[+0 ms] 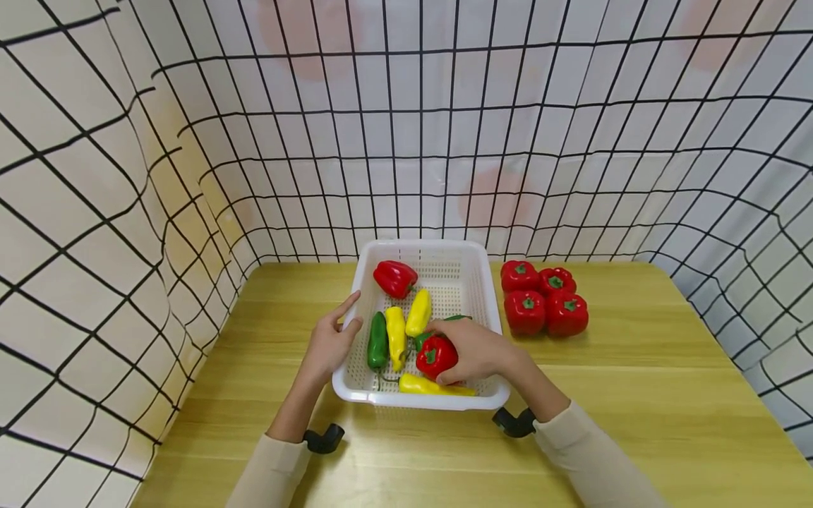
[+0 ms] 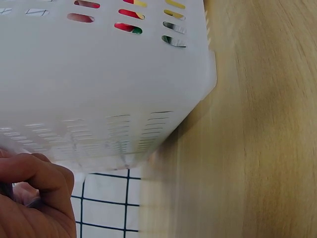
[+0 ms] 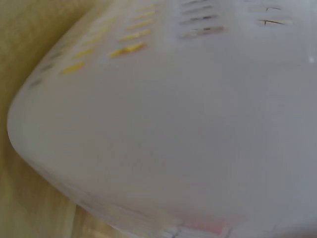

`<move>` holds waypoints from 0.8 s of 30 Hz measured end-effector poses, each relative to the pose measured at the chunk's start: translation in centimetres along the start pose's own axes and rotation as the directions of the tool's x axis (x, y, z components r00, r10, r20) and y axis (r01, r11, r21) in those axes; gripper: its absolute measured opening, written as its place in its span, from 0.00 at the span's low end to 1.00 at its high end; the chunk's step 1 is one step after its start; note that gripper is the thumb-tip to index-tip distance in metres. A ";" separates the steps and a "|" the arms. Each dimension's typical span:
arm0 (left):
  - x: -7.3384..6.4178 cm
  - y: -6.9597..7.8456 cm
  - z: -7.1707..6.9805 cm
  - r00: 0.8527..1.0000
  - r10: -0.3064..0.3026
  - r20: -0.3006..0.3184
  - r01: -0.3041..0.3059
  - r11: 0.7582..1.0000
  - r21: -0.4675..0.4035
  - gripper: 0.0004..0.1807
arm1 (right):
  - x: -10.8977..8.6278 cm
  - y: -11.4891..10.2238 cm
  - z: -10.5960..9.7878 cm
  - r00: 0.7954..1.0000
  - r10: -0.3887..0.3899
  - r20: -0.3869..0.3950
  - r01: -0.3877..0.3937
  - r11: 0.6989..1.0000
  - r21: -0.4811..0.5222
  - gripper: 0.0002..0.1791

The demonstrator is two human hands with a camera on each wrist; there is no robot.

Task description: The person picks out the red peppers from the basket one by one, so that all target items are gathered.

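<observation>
A white plastic basket stands on the wooden table, and my left hand holds its left rim. In the left wrist view, curled fingers show beside the slotted outer wall. Inside the basket, my right hand grips a red bell pepper near the front right. Around it lie a yellow long pepper, two more yellow peppers, one of them upright-lying, and a green pepper. Another green pepper is partly hidden by the right hand. A second red bell pepper lies at the back left.
Several red bell peppers sit grouped on the table right of the basket. A black wire grid backed with white sheeting surrounds the table at the back and sides. The right wrist view shows mostly blurred basket wall.
</observation>
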State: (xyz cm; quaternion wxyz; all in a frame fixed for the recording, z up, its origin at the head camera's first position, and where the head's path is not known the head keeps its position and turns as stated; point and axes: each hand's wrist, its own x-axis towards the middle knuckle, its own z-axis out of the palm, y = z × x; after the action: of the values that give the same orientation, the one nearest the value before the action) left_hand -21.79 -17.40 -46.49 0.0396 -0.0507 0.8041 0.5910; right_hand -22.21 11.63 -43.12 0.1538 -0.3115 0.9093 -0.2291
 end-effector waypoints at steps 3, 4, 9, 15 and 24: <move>0.0 0.0 0.0 1.000 0.005 -0.002 -0.005 1.000 0.004 0.28 | -0.1 0.1 0.0 0.999 0.001 -0.044 0.000 1.000 0.021 0.47; 0.0 0.0 0.0 1.000 0.006 -0.003 -0.006 1.000 0.007 0.28 | -0.2 0.1 -0.1 0.998 0.000 -0.064 0.003 0.999 0.039 0.47; -0.1 -0.1 0.0 1.000 0.015 0.001 -0.015 1.000 0.006 0.28 | -0.6 0.3 -0.2 0.988 -0.019 -0.156 0.046 0.984 0.170 0.44; -0.2 -0.1 0.0 1.000 0.008 -0.005 -0.008 1.000 0.003 0.28 | -0.7 0.4 -0.3 0.966 -0.024 -0.257 0.089 0.966 0.244 0.43; -0.1 0.2 -0.1 1.000 0.008 -0.012 -0.008 1.000 0.010 0.28 | -1.4 1.2 -0.7 0.889 0.038 -0.456 0.142 0.925 0.353 0.47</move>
State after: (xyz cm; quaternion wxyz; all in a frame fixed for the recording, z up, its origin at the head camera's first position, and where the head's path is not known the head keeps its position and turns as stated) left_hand -21.70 -17.42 -46.26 0.0325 -0.0510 0.8074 0.5869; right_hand -22.08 13.62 -42.96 -0.0127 -0.2383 0.8499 -0.4698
